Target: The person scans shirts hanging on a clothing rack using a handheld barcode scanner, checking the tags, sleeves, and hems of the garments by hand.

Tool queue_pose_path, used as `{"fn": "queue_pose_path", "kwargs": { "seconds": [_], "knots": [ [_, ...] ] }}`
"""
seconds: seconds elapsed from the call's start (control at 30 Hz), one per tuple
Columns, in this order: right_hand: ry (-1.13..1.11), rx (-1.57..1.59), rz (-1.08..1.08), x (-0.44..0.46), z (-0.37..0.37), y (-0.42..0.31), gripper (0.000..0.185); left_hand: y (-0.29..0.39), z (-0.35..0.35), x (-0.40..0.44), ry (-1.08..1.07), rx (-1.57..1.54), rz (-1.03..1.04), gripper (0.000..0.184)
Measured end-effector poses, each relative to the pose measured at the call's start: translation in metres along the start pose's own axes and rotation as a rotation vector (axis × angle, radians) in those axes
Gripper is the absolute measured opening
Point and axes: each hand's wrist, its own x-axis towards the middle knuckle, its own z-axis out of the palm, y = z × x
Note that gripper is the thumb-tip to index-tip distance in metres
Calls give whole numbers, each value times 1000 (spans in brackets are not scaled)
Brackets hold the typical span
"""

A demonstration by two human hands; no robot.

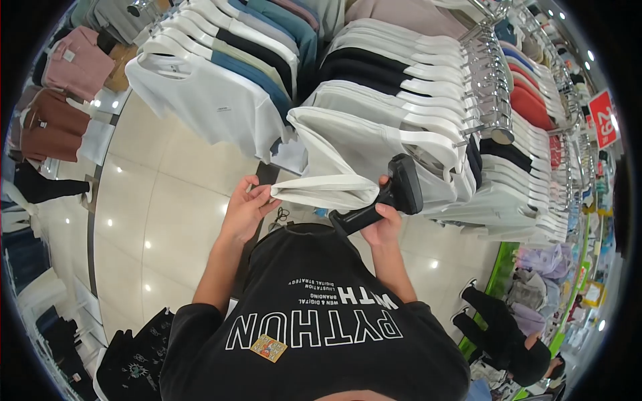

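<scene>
My left hand [246, 208] pinches the left edge of a white shirt [324, 144], whose hem is pulled toward me from the rack and hangs open like a loop. In my right hand [383, 224] is a black handheld barcode scanner [382, 200], its head up and to the right and its handle pointing down-left. The right end of the hem lies against this hand and the scanner. Whether the right fingers also grip the fabric is partly hidden by the scanner.
White and black shirts on hangers fill the metal rack [491, 100] ahead. Another row of shirts [214, 100] hangs at left. A red price sign [603, 119] stands far right. Glossy tiles [167, 207] cover the floor. A person in black [505, 337] is at lower right.
</scene>
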Motion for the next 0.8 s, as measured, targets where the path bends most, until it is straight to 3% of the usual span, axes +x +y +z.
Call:
{"fn": "queue_pose_path", "kwargs": {
  "seconds": [0.33,0.53,0.73,0.8],
  "knots": [
    [110,-101,39,0,-6,4,50,15,-11,11,-124,-358,-280,25],
    [74,-71,75,0,-9,3,50,23,-27,13,-200,-433,-230,20],
    [220,-73,155,-1,4,4,49,24,-30,14,-340,-544,-209,26],
    [228,-72,153,-2,1,6,48,31,-21,8,-267,-447,-230,25]
  ]
}}
